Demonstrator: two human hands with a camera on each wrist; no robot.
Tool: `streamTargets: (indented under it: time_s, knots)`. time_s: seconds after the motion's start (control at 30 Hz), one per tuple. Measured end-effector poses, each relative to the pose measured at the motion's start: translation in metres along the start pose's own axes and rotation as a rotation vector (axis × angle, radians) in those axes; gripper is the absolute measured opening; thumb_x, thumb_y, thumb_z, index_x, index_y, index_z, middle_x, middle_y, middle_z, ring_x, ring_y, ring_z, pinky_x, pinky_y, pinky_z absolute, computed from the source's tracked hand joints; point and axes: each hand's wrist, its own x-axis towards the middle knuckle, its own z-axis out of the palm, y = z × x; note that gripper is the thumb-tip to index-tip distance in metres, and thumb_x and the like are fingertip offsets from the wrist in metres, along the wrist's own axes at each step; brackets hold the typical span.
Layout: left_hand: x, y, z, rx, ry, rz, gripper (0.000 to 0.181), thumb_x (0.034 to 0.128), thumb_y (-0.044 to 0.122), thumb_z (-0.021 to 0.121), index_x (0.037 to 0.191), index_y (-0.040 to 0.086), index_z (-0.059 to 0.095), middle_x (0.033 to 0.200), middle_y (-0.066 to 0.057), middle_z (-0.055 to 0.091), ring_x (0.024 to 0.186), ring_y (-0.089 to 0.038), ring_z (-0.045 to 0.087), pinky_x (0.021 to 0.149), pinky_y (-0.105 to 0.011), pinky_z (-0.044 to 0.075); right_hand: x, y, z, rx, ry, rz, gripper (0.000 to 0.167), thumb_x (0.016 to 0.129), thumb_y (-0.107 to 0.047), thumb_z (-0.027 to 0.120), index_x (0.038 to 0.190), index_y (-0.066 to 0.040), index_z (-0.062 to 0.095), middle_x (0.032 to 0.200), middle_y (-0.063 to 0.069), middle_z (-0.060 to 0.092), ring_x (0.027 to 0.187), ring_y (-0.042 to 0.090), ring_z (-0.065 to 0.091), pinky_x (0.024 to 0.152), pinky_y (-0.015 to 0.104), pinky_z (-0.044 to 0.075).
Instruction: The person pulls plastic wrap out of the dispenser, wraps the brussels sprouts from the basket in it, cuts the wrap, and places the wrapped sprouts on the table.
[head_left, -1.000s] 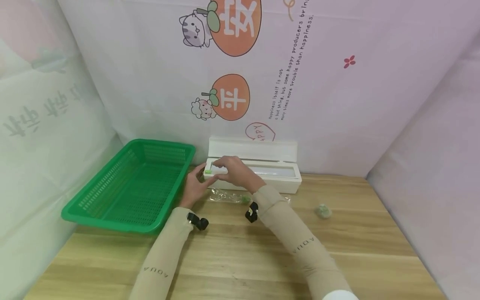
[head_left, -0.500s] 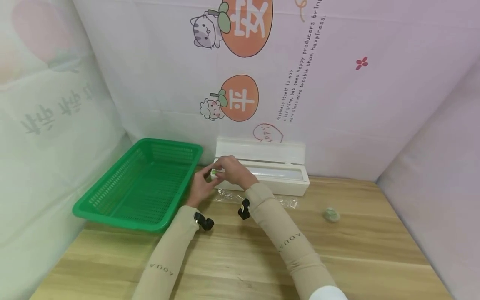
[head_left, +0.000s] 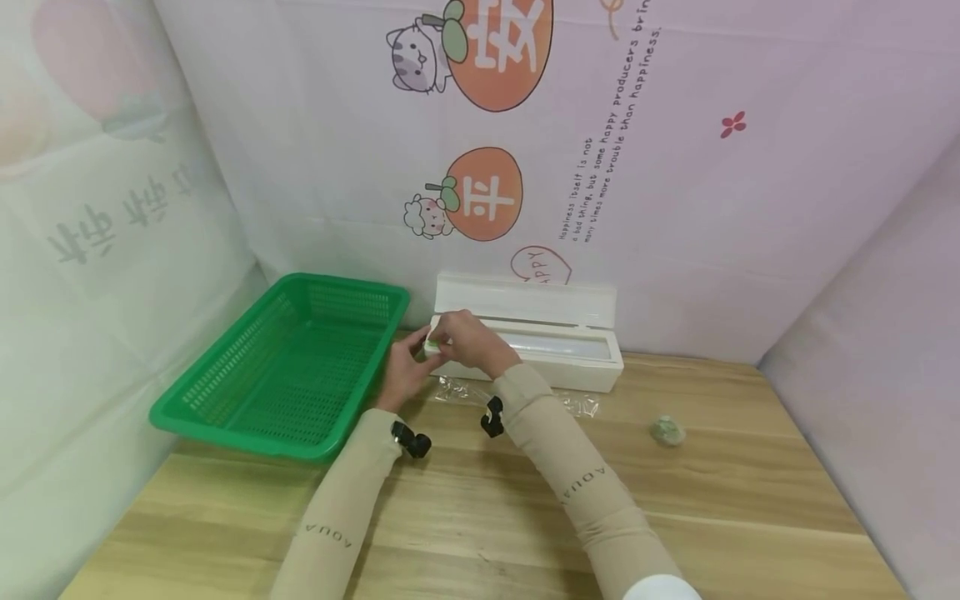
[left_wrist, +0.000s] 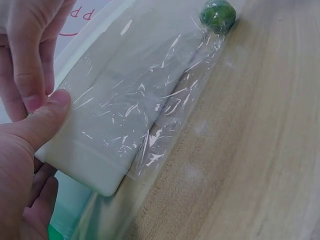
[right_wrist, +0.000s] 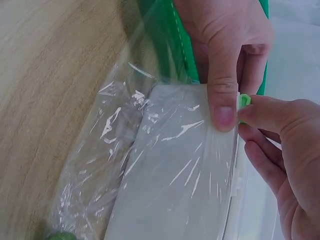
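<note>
A white cling film dispenser point(head_left: 588, 373) stands at the back of the table with its lid point(head_left: 525, 302) raised. Clear cling film point(left_wrist: 135, 107) hangs over its front onto the tabletop. My left hand point(head_left: 403, 372) grips the dispenser's left end, thumb pressing the film on the front face. At that same end, my right hand point(head_left: 474, 343) pinches the small green slider point(right_wrist: 244, 102) between thumb and fingers. A round green item point(left_wrist: 218, 16) lies at the film in the left wrist view; in the head view my right arm hides it.
A green plastic basket point(head_left: 352, 417) stands left of the dispenser, close to my left hand. On the table to the right lies a small, pale green wrapped lump point(head_left: 667, 431). A printed cloth wall point(head_left: 675, 225) rises just behind the dispenser.
My right hand has moved left to the dispenser's end and now pinches the green slider. The left hand stays on that end. The head view has shifted slightly left.
</note>
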Motion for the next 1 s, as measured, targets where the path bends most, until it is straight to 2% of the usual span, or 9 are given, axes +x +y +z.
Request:
streamTargets:
  time_s: [0.17, 0.4, 0.73, 0.9, 1.0]
  knots:
    - [0.001, -0.003, 0.000, -0.021, -0.014, 0.022, 0.061, 0.0880, 0.006, 0.085, 0.143, -0.004, 0.061, 0.146, -0.024, 0.063, 0.141, -0.041, 0.058, 0.121, -0.048, 0.047, -0.004, 0.002, -0.001, -0.024, 0.014, -0.045, 0.018, 0.092, 0.008, 0.068, 0.094, -0.003, 0.083, 0.085, 0.009, 0.075, 0.082, 0.019, 0.065, 0.078, 0.031, 0.060]
    - [-0.001, -0.004, 0.005, -0.019, -0.020, 0.024, 0.064, 0.0867, 0.007, 0.086, 0.144, -0.003, 0.060, 0.147, -0.024, 0.063, 0.141, -0.042, 0.058, 0.120, -0.048, 0.048, -0.013, 0.004, -0.003, -0.035, 0.017, -0.026, 0.019, 0.096, 0.005, 0.070, 0.107, -0.003, 0.082, 0.099, 0.011, 0.078, 0.093, 0.022, 0.072, 0.087, 0.029, 0.063]
    - [0.000, -0.002, 0.008, -0.038, -0.028, 0.003, 0.067, 0.0864, 0.005, 0.086, 0.146, -0.005, 0.056, 0.150, -0.026, 0.059, 0.142, -0.042, 0.056, 0.119, -0.046, 0.049, -0.022, 0.011, -0.010, -0.080, 0.001, -0.026, 0.014, 0.097, 0.003, 0.071, 0.098, -0.004, 0.083, 0.095, 0.010, 0.079, 0.091, 0.022, 0.073, 0.084, 0.029, 0.064]
    - [0.000, 0.003, 0.004, -0.010, -0.011, -0.020, 0.068, 0.0855, 0.004, 0.086, 0.146, -0.005, 0.057, 0.149, -0.026, 0.060, 0.141, -0.042, 0.057, 0.118, -0.047, 0.050, -0.036, 0.021, -0.017, -0.109, -0.001, -0.021, 0.013, 0.095, 0.003, 0.072, 0.098, -0.003, 0.083, 0.094, 0.009, 0.079, 0.088, 0.021, 0.073, 0.083, 0.029, 0.064]
    - [-0.001, 0.002, 0.001, 0.009, 0.000, -0.041, 0.069, 0.0855, 0.005, 0.086, 0.147, -0.005, 0.056, 0.149, -0.026, 0.059, 0.141, -0.041, 0.057, 0.118, -0.048, 0.050, -0.053, 0.030, -0.022, -0.115, -0.004, -0.005, 0.013, 0.096, 0.002, 0.072, 0.100, -0.003, 0.082, 0.096, 0.009, 0.079, 0.089, 0.021, 0.073, 0.085, 0.030, 0.064]
